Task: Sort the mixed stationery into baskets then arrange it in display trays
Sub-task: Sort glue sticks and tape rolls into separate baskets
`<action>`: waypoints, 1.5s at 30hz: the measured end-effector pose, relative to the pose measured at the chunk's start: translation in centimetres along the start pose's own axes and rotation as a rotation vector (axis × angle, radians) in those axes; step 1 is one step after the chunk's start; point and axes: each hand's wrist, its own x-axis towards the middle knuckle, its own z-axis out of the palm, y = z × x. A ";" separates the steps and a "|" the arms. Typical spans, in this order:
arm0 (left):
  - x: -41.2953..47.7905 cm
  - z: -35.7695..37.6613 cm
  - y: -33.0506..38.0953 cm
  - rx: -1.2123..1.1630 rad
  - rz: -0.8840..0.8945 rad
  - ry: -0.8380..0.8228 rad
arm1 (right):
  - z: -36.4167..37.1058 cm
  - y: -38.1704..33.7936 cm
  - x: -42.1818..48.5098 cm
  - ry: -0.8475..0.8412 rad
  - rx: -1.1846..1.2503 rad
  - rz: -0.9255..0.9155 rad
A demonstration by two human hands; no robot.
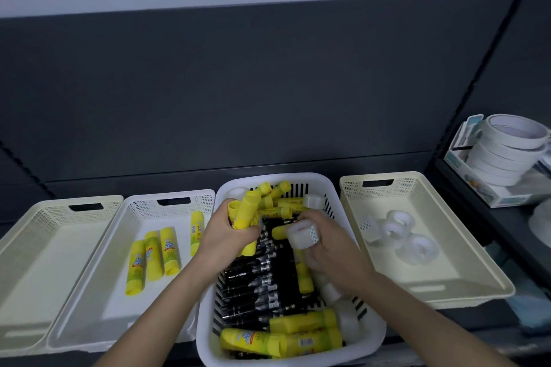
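Both hands work over the white basket point(205, 322). The left hand point(226, 232) is closed around a bunch of yellow glue sticks point(249, 211), and the right hand point(331, 250) grips a clear tape roll point(301, 235); whether it holds more rolls under the palm I cannot tell.

More glue sticks, tape and black pens point(253, 277) lie mixed in the basket, so I judge the sorting step is only partly done. The white tray point(98, 316) just left of the basket has some sorted glue sticks point(153, 256). The cream tray point(447, 262) just right of it has sorted tape rolls point(399, 232). Next, each hand probably must carry its load sideways and release it there.

The glue labels show a blue logo, and the pens have white print, but both are too blurred to read.
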 end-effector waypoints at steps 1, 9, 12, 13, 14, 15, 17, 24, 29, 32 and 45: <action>0.1 0.2 0.1 -0.010 -0.004 -0.004 | -0.6 -0.1 -0.1 0.031 0.044 0.004; 1.4 3.0 1.0 -0.137 -0.027 -0.111 | -6.9 0.2 0.5 0.256 0.451 0.192; 1.7 4.3 1.6 -0.191 -0.021 -0.154 | -9.1 1.9 0.6 0.319 0.392 0.325; 1.8 4.8 1.8 -0.205 -0.021 -0.164 | -9.8 2.6 0.5 0.347 0.359 0.367; 1.9 5.2 2.0 -0.212 -0.024 -0.172 | -10.3 3.3 0.5 0.372 0.319 0.399; 2.0 5.7 2.2 -0.214 -0.028 -0.181 | -10.8 3.9 0.6 0.387 0.258 0.426; 2.1 6.4 2.6 -0.212 -0.033 -0.196 | -11.6 5.3 0.6 0.374 0.056 0.483; 1.9 6.2 2.5 -0.181 -0.041 -0.179 | -11.3 6.6 0.6 0.178 -0.263 0.524; 1.6 4.7 2.2 -0.176 -0.038 -0.132 | -10.1 3.4 2.3 0.123 -0.562 0.362; 1.3 3.6 2.1 -0.177 -0.043 -0.108 | -8.4 1.0 3.2 0.147 -0.541 0.205; -0.5 -6.1 1.2 0.022 0.045 0.135 | 1.6 -7.1 5.3 -0.080 -0.413 -0.153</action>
